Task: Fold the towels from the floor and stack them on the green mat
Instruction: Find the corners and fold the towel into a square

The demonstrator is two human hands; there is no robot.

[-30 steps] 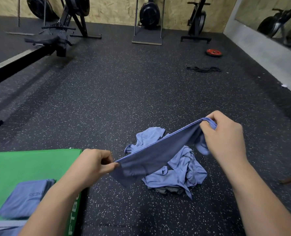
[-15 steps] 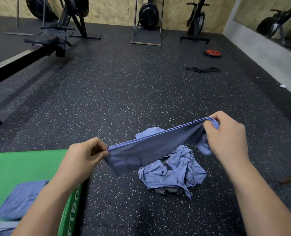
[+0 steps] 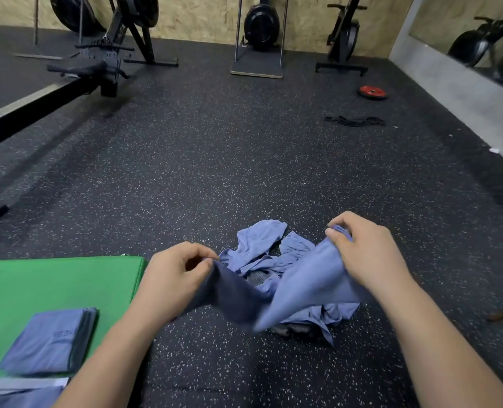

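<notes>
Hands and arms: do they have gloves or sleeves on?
No. The left hand and right hand wear no gloves, rings or watch. The left forearm and right forearm show no sleeve up to the picture's edge.

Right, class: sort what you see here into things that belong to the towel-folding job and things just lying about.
Job in hand:
held towel, pinched by left hand and right hand
towel pile on the floor
folded towels
green mat

Lying about:
red weight plate
black strap
rowing machine
</notes>
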